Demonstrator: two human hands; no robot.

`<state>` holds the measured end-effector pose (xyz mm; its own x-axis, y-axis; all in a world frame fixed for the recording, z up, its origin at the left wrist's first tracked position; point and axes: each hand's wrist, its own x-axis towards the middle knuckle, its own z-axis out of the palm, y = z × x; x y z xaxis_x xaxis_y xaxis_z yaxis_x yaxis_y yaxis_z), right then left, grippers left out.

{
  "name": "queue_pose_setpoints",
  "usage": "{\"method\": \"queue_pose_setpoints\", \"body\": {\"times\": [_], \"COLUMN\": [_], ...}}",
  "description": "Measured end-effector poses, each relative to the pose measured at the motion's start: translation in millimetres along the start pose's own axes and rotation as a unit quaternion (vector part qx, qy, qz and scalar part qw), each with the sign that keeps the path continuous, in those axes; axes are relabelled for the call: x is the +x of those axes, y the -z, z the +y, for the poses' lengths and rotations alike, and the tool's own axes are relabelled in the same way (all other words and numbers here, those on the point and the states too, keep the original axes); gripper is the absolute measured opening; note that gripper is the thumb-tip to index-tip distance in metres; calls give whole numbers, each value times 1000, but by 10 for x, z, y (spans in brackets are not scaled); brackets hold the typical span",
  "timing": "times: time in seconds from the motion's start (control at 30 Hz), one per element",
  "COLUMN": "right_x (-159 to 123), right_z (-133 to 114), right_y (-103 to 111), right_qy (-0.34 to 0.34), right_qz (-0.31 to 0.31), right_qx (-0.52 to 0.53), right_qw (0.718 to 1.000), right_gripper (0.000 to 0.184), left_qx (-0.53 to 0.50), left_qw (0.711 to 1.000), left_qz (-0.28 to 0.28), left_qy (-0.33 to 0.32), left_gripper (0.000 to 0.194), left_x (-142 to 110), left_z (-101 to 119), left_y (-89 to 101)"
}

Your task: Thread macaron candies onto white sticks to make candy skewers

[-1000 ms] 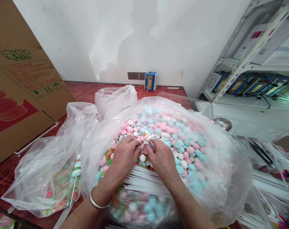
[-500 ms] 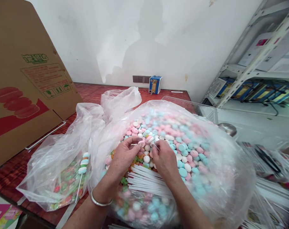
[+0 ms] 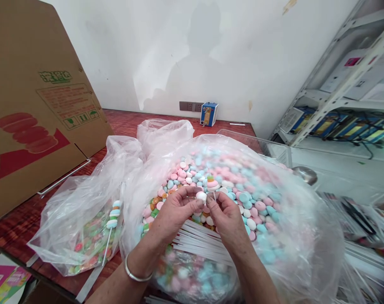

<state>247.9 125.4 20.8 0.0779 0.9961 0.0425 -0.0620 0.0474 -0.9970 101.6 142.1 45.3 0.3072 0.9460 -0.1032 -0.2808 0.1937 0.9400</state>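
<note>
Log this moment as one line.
left hand: pinching white candy; right hand: pinching candy-topped stick; white sticks: near both hands; candy skewer: on left bag

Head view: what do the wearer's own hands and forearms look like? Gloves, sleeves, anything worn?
Left hand and right hand are both ungloved, and no sleeve shows on either forearm within the frame. On the left wrist sits a plain, smooth, silver-coloured bangle, narrow and rounded. Nothing is worn on the right wrist. No cables.
</note>
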Motion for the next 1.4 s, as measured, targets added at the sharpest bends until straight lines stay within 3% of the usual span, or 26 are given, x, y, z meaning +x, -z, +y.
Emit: {"method": "queue_pose_setpoints", "body": {"times": [0.17,0.27,0.37,0.47,0.67,0.93,1.27,1.4], "right_x": [-154,-379,-565,-631,-625,-691,-618,-546], "right_z": [-137,-219,-269,-295,-212,-134,-55,-139], "right_y": [1,38,77,86,78,-76,-113,-116], "right_qy": [59,60,37,17,-43,-63,-53,-9], "right_qz": [58,17,-56,-78,-69,-10,14,14], "right_qx": [-221,-292,-280,-260,-181,-99,-125,-179], "right_qw": [972,954,958,962,980,993,991,984], "right_gripper": [31,35,36,38,38,39,37,36], "left_qx": [28,27,39,59,70,83,109,177], "left_qw": [997,992,989,987,988,989,987,971], "left_qz": [69,120,138,138,122,101,81,92], "left_qy": [-25,-30,-36,-54,-56,-70,-84,-134], "left_gripper": [40,43,45,41,35,24,23,21], "left_x": [29,70,92,95,71,55,43,-27], "left_z": [-17,-23,-27,-30,-9,-109,-120,-114], "left_y": [2,30,58,52,-18,-24,-36,-49]}}
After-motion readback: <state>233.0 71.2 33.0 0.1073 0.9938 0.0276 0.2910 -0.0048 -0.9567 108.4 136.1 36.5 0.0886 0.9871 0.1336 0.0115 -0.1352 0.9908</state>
